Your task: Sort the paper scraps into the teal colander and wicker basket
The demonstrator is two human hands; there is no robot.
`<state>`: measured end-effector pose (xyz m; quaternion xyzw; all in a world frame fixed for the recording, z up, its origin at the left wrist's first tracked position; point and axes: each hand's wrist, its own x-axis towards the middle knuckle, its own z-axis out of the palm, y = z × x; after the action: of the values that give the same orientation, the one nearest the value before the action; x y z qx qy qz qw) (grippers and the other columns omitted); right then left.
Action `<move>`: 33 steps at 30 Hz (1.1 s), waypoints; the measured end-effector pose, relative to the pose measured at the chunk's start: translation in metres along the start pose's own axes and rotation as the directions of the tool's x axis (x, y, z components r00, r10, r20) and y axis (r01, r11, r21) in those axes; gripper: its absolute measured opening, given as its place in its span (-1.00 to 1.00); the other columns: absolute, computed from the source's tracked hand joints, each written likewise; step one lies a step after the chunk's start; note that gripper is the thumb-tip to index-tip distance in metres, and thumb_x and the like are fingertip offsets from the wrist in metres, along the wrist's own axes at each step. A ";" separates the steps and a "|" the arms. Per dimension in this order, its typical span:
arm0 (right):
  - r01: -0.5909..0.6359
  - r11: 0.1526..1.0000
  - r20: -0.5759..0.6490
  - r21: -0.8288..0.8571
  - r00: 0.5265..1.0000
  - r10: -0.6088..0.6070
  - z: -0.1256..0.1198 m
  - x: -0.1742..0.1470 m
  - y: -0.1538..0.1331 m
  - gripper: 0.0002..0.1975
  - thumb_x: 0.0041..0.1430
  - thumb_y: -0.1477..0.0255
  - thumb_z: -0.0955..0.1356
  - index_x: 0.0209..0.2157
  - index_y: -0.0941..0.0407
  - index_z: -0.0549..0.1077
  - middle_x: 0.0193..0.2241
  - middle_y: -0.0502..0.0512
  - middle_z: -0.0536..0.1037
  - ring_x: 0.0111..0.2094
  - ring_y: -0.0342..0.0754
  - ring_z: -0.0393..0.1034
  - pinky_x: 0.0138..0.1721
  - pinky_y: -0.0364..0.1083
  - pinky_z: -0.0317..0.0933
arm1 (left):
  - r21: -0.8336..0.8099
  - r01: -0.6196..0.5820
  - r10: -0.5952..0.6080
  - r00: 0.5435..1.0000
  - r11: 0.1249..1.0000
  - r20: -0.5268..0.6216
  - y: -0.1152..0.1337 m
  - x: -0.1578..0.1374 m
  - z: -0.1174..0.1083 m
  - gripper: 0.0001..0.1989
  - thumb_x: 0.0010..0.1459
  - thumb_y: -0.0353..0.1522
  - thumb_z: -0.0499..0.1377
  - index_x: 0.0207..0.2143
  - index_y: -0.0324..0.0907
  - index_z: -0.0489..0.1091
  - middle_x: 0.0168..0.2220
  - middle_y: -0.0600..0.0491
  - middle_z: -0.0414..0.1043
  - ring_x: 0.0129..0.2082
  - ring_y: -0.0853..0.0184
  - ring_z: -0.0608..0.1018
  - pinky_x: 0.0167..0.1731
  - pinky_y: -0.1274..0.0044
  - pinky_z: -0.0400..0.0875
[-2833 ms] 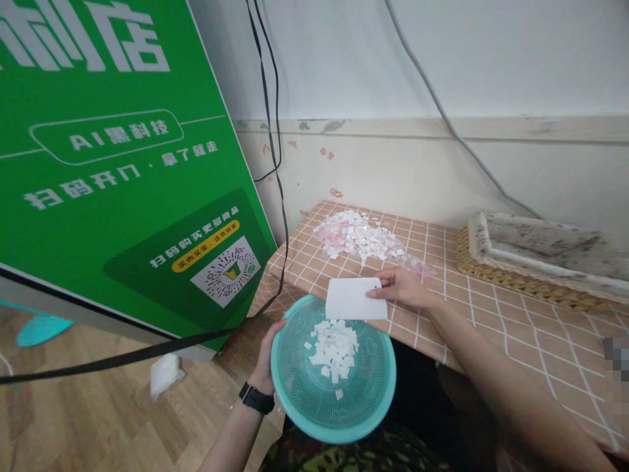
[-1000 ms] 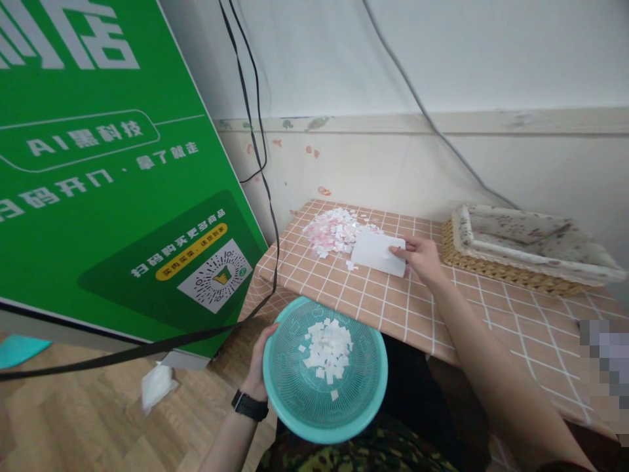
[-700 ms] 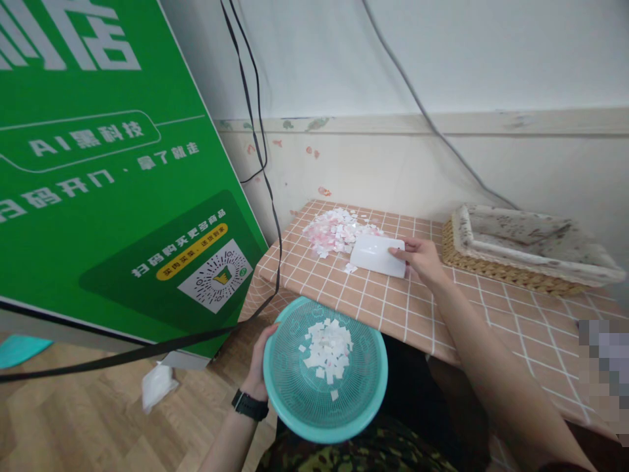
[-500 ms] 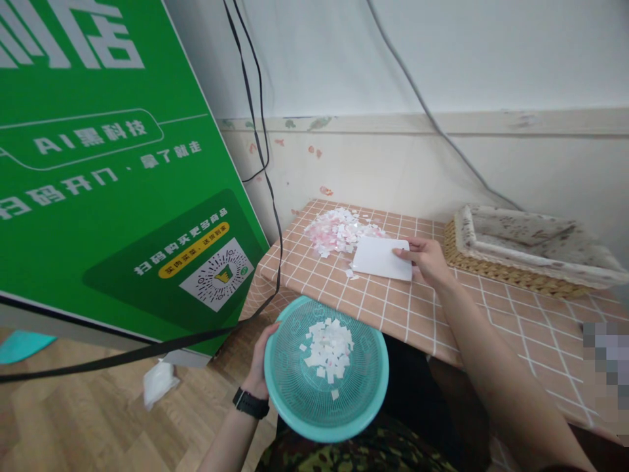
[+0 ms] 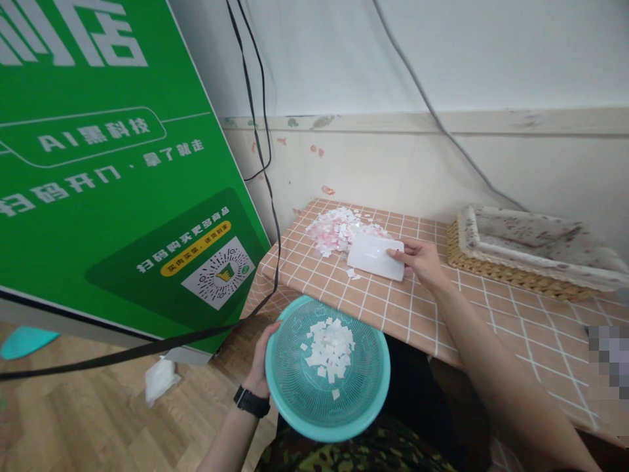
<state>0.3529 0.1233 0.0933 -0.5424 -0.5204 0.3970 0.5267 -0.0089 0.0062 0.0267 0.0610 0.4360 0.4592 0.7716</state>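
My left hand (image 5: 260, 360) grips the rim of a round turquoise plastic colander (image 5: 374, 387), held just below the table's front edge. Several white paper scraps (image 5: 331, 347) lie in its bottom. Over the table, my right hand (image 5: 420, 262) pinches a flat white rectangular card (image 5: 376, 257) by its right end, thumb on top. The card's left end is next to a heap of white and pink paper scraps (image 5: 339, 229) and hides part of it. A few loose scraps (image 5: 352, 273) lie just in front of the card.
A wicker basket with a cloth lining (image 5: 531, 278) stands at the table's right. The checked tablecloth (image 5: 407, 308) covers the table. A green sign panel (image 5: 118, 183) rises at left, with a black cable (image 5: 275, 223) hanging before it. A white plastic bag (image 5: 161, 380) lies on the floor.
My right hand has moved the card slightly left, nearer the paper heap, and its surface now catches a glare. My left hand and the colander have stayed almost where they were.
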 end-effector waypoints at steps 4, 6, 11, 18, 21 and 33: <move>0.044 0.998 0.061 -0.052 0.997 -0.041 0.002 -0.002 -0.002 -0.50 -0.18 0.18 0.46 -0.19 0.17 0.53 -0.41 0.15 0.58 -0.46 0.01 0.45 -0.57 -0.09 0.32 | -0.023 -0.002 0.003 0.998 1.000 0.059 0.000 0.000 0.000 -0.79 0.04 -0.29 0.17 -0.33 -0.27 0.46 -0.42 -0.03 0.57 -0.41 0.19 0.58 -0.29 0.36 0.46; 0.066 0.996 0.054 -0.064 0.997 -0.062 0.004 -0.002 -0.004 -0.51 -0.16 0.18 0.46 -0.19 0.17 0.53 -0.40 0.15 0.58 -0.46 0.00 0.44 -0.57 -0.10 0.32 | -0.024 0.001 0.000 0.999 1.000 0.049 0.000 -0.001 0.002 -0.80 0.04 -0.30 0.18 -0.34 -0.27 0.46 -0.44 -0.01 0.57 -0.43 0.20 0.57 -0.31 0.38 0.47; 0.086 0.996 -0.022 -0.029 0.996 -0.087 0.004 -0.003 -0.006 -0.51 -0.18 0.20 0.46 -0.20 0.19 0.54 -0.40 0.15 0.58 -0.47 0.00 0.43 -0.58 -0.09 0.32 | -0.009 0.016 -0.016 1.000 1.000 -0.007 0.000 -0.004 0.007 -0.80 0.02 -0.30 0.18 -0.36 -0.27 0.46 -0.47 0.00 0.56 -0.46 0.21 0.57 -0.35 0.41 0.48; 0.121 0.981 0.051 -0.155 0.992 -0.114 0.009 -0.007 -0.011 -0.61 -0.13 0.23 0.45 -0.24 0.14 0.57 -0.47 0.10 0.57 -0.52 -0.04 0.41 -0.58 -0.11 0.29 | -0.005 0.010 -0.010 1.000 1.000 0.002 0.000 -0.004 0.006 -0.79 0.03 -0.30 0.17 -0.35 -0.27 0.46 -0.46 -0.01 0.57 -0.45 0.20 0.57 -0.32 0.40 0.47; 0.148 0.980 -0.023 -0.131 0.988 -0.152 0.004 -0.003 -0.008 -0.60 -0.10 0.23 0.44 -0.21 0.15 0.56 -0.44 0.11 0.57 -0.50 -0.04 0.42 -0.56 -0.09 0.29 | -0.011 0.014 -0.014 1.000 1.000 0.022 0.000 -0.001 0.001 -0.78 0.03 -0.29 0.18 -0.34 -0.27 0.46 -0.44 -0.03 0.57 -0.43 0.17 0.58 -0.29 0.36 0.47; 0.122 0.991 -0.009 -0.061 0.992 -0.123 -0.017 0.009 0.009 -0.59 -0.21 0.28 0.49 -0.26 0.17 0.57 -0.37 0.12 0.59 -0.41 0.02 0.46 -0.40 -0.03 0.36 | -0.009 0.025 -0.024 0.999 1.000 0.041 0.000 0.002 -0.002 -0.79 0.03 -0.29 0.18 -0.33 -0.26 0.45 -0.41 -0.03 0.57 -0.40 0.17 0.58 -0.24 0.34 0.46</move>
<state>0.3721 0.1298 0.0880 -0.5276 -0.5609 0.3447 0.5368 -0.0103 0.0068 0.0243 0.0617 0.4187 0.4504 0.7862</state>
